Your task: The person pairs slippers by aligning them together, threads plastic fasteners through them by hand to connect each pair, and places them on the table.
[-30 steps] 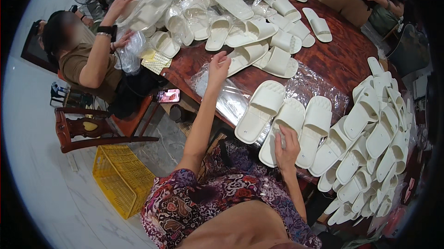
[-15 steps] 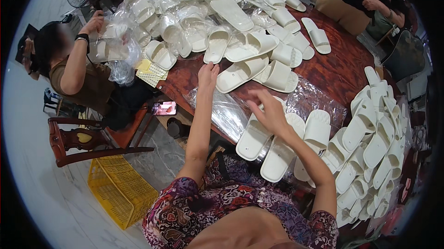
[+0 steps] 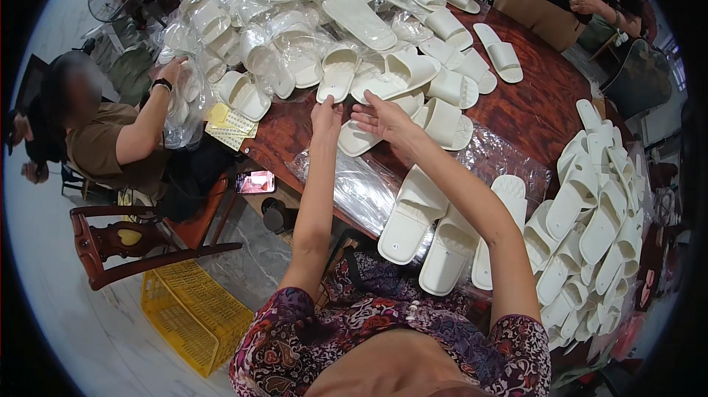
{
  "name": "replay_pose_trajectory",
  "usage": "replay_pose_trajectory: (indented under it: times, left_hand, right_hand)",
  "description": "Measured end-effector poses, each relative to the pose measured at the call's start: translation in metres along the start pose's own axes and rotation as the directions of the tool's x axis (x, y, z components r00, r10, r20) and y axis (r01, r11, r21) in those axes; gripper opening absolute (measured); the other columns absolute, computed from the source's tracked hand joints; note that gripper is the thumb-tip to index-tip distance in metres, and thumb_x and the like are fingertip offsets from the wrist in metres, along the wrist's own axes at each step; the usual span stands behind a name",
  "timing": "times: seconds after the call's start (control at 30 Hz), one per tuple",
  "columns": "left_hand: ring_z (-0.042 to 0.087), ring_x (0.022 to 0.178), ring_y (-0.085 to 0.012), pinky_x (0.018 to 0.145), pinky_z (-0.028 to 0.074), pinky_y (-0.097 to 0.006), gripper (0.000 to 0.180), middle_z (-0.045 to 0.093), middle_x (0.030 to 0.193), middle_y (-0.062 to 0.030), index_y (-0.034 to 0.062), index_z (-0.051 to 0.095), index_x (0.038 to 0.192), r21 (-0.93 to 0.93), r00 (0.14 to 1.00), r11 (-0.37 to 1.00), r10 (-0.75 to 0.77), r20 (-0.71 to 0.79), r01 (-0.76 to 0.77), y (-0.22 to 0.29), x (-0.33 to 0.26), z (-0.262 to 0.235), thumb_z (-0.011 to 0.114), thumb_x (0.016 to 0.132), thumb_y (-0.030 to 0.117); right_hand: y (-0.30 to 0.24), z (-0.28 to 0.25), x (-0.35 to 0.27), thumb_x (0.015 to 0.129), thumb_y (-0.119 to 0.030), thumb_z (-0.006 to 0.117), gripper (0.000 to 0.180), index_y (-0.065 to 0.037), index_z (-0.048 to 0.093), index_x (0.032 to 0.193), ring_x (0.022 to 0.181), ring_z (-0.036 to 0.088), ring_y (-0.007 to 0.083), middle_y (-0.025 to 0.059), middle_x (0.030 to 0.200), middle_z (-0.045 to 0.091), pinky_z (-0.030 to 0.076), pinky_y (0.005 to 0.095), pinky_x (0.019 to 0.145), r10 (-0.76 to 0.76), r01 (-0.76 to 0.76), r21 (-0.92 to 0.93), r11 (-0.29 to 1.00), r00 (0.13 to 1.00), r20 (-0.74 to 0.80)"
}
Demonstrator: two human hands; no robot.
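At the near edge of the heap of slippers, my left hand (image 3: 324, 118) has its fingertips closed together on the heel edge of a white slipper (image 3: 340, 72). The slipper lies on the table with its heel toward me. Just to the right, my right hand (image 3: 382, 116) is open, palm turned left and fingers apart, beside another white slipper (image 3: 404, 74). Under and beyond that hand lies one more white slipper (image 3: 359, 140), partly hidden by it. Close to my body, a row of white slippers (image 3: 408, 220) rests on clear plastic, partly covered by my right forearm.
A pile of white slippers (image 3: 605, 205) stands at the right of the dark red wooden table (image 3: 538, 113). Yellow sticker sheets (image 3: 230, 129) and a lit phone (image 3: 255, 182) are on the left. A seated co-worker (image 3: 122, 131) handles bagged slippers. A yellow crate (image 3: 192, 308) stands on the floor.
My right hand has moved forward and left, from above the near row of slippers to beside my left hand. My left hand stays at the same slipper. The co-worker's raised arm has come down.
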State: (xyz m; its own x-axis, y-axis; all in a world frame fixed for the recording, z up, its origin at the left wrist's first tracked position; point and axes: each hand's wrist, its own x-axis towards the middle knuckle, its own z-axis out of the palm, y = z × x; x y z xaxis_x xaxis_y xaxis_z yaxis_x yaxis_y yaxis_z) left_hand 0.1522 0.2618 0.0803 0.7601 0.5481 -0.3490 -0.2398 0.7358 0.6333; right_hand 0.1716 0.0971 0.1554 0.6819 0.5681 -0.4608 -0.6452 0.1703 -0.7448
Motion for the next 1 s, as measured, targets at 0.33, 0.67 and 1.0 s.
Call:
replay_pose_trajectory:
  times: [0.33, 0.67, 1.0]
  left_hand:
    - [0.062, 0.092, -0.019, 0.076, 0.051, -0.031, 0.024, 0.062, 0.111, -0.0099, 0.0015, 0.053, 0.12, 0.077, 0.995, 0.996, 0.037, 0.098, -0.044, 0.001, -0.081, 0.013, 0.056, 0.096, -0.002]
    - [0.06, 0.101, -0.018, 0.079, 0.05, -0.031, 0.037, 0.059, 0.122, -0.0111, 0.0036, 0.045, 0.133, 0.073, 0.953, 0.993, -0.109, 0.281, 0.092, -0.033, -0.217, -0.015, 0.049, 0.097, -0.005]
    - [0.062, 0.102, -0.0174, 0.087, 0.051, -0.033, 0.034, 0.061, 0.121, -0.0115, -0.0002, 0.047, 0.131, 0.255, 0.895, 0.943, -0.295, 0.334, 0.215, -0.048, -0.275, -0.034, 0.051, 0.097, -0.002]
  right_hand:
    - [-0.012, -0.028, -0.059, 0.104, -0.032, 0.052, 0.036, 0.0, 0.056, 0.122, 0.098, 0.071, 0.0211, 0.0124, 0.116, 0.069, 0.059, 0.032, 0.077, -0.1, 0.101, -0.072, 0.992, 0.995, 0.012]
    - [0.017, -0.11, -0.194, 0.104, -0.034, 0.054, 0.037, -0.002, 0.057, 0.122, 0.092, 0.069, 0.0152, 0.0111, 0.107, 0.07, 0.055, 0.0276, 0.078, -0.15, 0.12, -0.414, 0.902, 0.988, -0.04]
    - [0.054, -0.162, -0.302, 0.104, -0.032, 0.055, 0.034, -0.002, 0.055, 0.119, 0.082, 0.07, 0.0131, 0.0113, 0.102, 0.071, 0.053, 0.024, 0.064, -0.141, 0.093, -0.342, 0.935, 0.983, -0.118]
